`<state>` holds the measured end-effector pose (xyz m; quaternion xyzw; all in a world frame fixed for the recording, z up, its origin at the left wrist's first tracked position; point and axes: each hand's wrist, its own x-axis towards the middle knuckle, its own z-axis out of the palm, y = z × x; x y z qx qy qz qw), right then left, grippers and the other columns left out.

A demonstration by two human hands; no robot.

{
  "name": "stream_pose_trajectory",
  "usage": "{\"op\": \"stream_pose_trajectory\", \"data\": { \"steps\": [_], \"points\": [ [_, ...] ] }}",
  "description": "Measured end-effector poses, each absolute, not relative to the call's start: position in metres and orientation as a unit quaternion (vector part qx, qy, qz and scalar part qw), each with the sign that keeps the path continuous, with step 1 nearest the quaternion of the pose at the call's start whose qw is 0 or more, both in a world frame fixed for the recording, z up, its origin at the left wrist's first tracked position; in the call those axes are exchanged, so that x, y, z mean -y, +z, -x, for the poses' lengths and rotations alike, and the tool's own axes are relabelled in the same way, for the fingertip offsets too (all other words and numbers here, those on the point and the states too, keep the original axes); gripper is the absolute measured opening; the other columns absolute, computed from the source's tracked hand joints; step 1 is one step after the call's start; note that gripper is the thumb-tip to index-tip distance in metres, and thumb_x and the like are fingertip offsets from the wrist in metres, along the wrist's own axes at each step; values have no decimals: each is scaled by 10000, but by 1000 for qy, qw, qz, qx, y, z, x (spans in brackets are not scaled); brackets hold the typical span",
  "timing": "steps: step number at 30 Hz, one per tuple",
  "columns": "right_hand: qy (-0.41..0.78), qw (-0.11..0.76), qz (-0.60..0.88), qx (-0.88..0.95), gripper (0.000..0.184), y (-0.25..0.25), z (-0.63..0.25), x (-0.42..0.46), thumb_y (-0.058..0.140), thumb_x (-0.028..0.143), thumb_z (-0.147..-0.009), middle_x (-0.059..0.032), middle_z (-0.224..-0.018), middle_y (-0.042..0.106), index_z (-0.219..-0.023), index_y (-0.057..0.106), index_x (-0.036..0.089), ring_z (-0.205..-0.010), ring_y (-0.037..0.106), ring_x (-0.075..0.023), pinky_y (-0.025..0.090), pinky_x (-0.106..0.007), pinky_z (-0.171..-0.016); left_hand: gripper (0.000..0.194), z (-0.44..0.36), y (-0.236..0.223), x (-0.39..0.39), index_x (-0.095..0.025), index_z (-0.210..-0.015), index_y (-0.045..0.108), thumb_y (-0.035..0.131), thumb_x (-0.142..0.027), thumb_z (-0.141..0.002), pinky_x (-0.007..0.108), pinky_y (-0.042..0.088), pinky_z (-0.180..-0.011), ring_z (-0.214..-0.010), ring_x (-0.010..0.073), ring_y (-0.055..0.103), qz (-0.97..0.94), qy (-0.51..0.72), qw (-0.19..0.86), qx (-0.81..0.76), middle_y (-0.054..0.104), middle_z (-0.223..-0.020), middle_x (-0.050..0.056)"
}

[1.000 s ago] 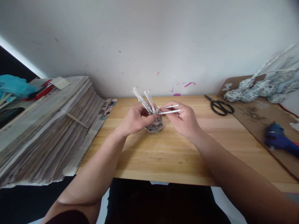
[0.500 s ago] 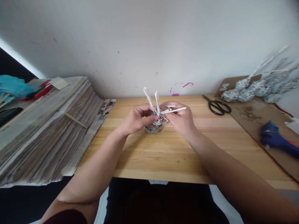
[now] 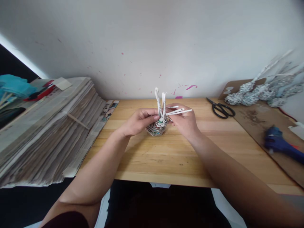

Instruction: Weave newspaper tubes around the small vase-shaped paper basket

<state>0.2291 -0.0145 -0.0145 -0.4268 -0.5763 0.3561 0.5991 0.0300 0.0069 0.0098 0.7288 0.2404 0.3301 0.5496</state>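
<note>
A small woven piece of rolled newspaper [image 3: 156, 128] rests on the wooden table in front of me, with two white paper tubes [image 3: 158, 103] standing up from its top. My left hand [image 3: 142, 122] grips its left side, thumb near the base of the upright tubes. On the other side my right hand [image 3: 184, 120] is closed around paper tubes [image 3: 179, 111] that stick out to the right of the weave. The right fingertips are partly hidden behind the tubes and the piece.
Black scissors [image 3: 220, 108] lie to the right. Beyond them a brown board [image 3: 256, 126] carries a blue glue gun [image 3: 280, 142]. Several woven newspaper pieces [image 3: 251, 93] stand against the wall. A tall newspaper stack [image 3: 54, 133] fills the left side.
The upright tubes have shifted slightly right and stand straighter. My left thumb has drawn back a little to the left, so more of the weave shows.
</note>
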Motion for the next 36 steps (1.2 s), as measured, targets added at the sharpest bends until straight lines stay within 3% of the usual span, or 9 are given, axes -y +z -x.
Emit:
{"op": "stream_pose_trajectory", "data": {
  "steps": [3, 5, 8, 11, 16, 20, 26, 31, 36],
  "points": [
    [262, 617, 428, 606, 50, -19, -232, 12, 781, 258, -814, -21, -904, 773, -854, 810, 246, -816, 699, -163, 562, -311, -704, 299, -32, 8, -8, -206, -1019, 835, 767, -473, -905, 335, 601, -869, -894, 192, 751, -716, 344, 554, -251, 827, -999, 69],
    [251, 616, 432, 609, 40, -20, -233, 10, 768, 237, -805, -11, -864, 761, -837, 792, 236, -765, 680, -151, 545, -312, -701, 287, -36, 5, -7, -201, -1000, 838, 818, -451, -861, 327, 605, -848, -869, 184, 751, -698, 356, 564, -260, 828, -982, 68],
    [289, 608, 440, 595, 52, -20, -232, 9, 721, 212, -803, 8, -770, 736, -837, 760, 219, -626, 609, -119, 493, -285, -612, 328, -42, 0, -4, -186, -1035, 835, 872, -418, -806, 311, 615, -809, -819, 167, 750, -667, 373, 583, -275, 831, -978, 75],
    [300, 604, 453, 583, 67, -21, -232, 8, 710, 218, -805, 1, -752, 734, -858, 749, 206, -617, 607, -122, 488, -281, -598, 379, -48, -4, 0, -167, -1079, 825, 891, -398, -786, 280, 617, -784, -781, 142, 744, -642, 396, 589, -290, 833, -974, 80],
    [338, 607, 454, 558, 164, -23, -231, 9, 757, 358, -819, 12, -705, 693, -868, 719, 206, -589, 594, -123, 479, -265, -547, 445, -56, -8, 2, -138, -1072, 817, 919, -412, -736, 271, 629, -780, -757, 137, 754, -609, 439, 583, -310, 835, -964, 82],
    [401, 597, 420, 553, 185, -18, -232, 12, 770, 373, -803, -6, -771, 735, -866, 713, 209, -676, 673, -154, 562, -298, -637, 495, -58, -9, -1, -120, -1081, 816, 940, -390, -685, 299, 642, -789, -786, 173, 772, -593, 473, 552, -346, 838, -1008, 107],
    [441, 558, 399, 579, 300, -10, -231, 19, 832, 340, -754, -48, -992, 809, -1013, 748, 216, -941, 753, -222, 620, -374, -876, 295, -58, -12, -5, -162, -1071, 835, 794, -334, -836, 314, 623, -855, -959, 220, 784, -657, 521, 408, -360, 837, -1071, 90],
    [416, 574, 413, 572, 335, -15, -227, 18, 874, 374, -737, -48, -966, 797, -988, 721, 212, -889, 737, -204, 616, -358, -833, 259, -61, -12, -1, -208, -1067, 839, 608, -230, -952, 336, 591, -989, -1058, 208, 771, -693, 526, 354, -344, 832, -1121, 54],
    [424, 588, 414, 550, 277, -20, -229, 15, 848, 390, -761, -28, -886, 779, -947, 735, 219, -865, 722, -199, 588, -355, -821, 237, -66, -13, 3, -200, -1066, 836, 650, -206, -919, 354, 584, -1024, -1073, 211, 764, -646, 545, 408, -345, 827, -1138, 59]
  ]
}}
